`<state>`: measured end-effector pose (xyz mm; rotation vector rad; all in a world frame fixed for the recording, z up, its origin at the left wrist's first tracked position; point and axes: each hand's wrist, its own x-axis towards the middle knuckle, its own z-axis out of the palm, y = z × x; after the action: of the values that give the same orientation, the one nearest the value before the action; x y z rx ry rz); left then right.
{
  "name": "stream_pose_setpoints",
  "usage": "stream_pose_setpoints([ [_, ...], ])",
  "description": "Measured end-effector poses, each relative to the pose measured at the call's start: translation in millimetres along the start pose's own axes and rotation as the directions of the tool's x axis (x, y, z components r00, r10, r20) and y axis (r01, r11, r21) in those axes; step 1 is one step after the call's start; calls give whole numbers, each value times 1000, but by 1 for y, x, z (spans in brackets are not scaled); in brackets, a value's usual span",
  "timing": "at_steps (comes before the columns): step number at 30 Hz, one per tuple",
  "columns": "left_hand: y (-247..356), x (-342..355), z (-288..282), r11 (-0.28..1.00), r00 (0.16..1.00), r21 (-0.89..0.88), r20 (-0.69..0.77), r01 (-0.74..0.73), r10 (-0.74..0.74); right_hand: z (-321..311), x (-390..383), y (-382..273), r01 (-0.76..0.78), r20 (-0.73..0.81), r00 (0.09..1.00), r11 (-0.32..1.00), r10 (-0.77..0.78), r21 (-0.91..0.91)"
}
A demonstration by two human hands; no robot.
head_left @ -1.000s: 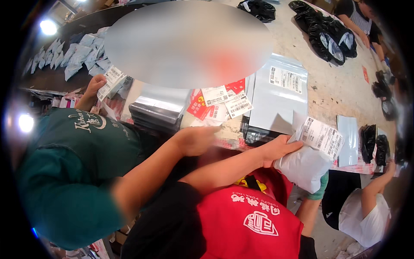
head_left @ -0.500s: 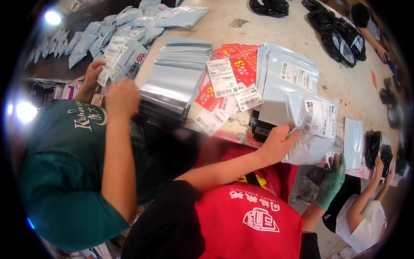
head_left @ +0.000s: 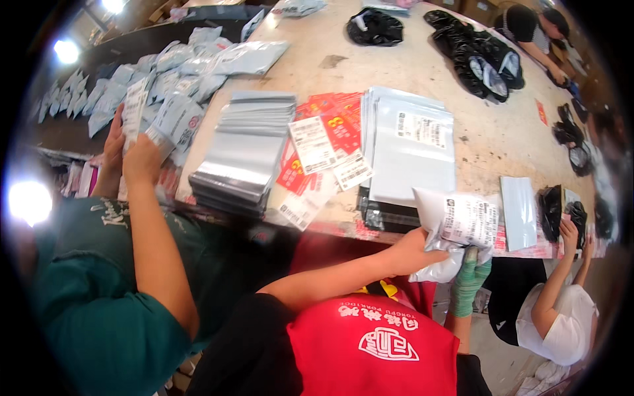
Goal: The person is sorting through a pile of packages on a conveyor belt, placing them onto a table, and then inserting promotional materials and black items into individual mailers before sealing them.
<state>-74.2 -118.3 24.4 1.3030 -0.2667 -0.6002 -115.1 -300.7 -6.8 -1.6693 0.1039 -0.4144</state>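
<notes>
Bare L hand (head_left: 413,254) has fingers clamped on puffy white plastic parcel (head_left: 456,228) w/ label, at near edge of worn cream bench (head_left: 485,142), green-gloved R hand (head_left: 470,280) under parcel, can't tell if R fingers grip.

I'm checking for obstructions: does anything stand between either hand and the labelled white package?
Nothing visible does. The bare left hand grips the white package directly; the green-gloved right hand is at its lower right edge.

Glaring lamps (head_left: 30,203), dark fisheye rim
</notes>
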Motion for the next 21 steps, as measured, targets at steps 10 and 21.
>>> stream_pose_setpoints([
  [10,105,-21,-144,721,738,-310,-545,-619,399,-27,22,10,-82,-4,996,965,84,-251],
  [21,12,43,-66,-7,959,999,36,-36,282,40,195,65,342,93,925,698,-369,-629],
])
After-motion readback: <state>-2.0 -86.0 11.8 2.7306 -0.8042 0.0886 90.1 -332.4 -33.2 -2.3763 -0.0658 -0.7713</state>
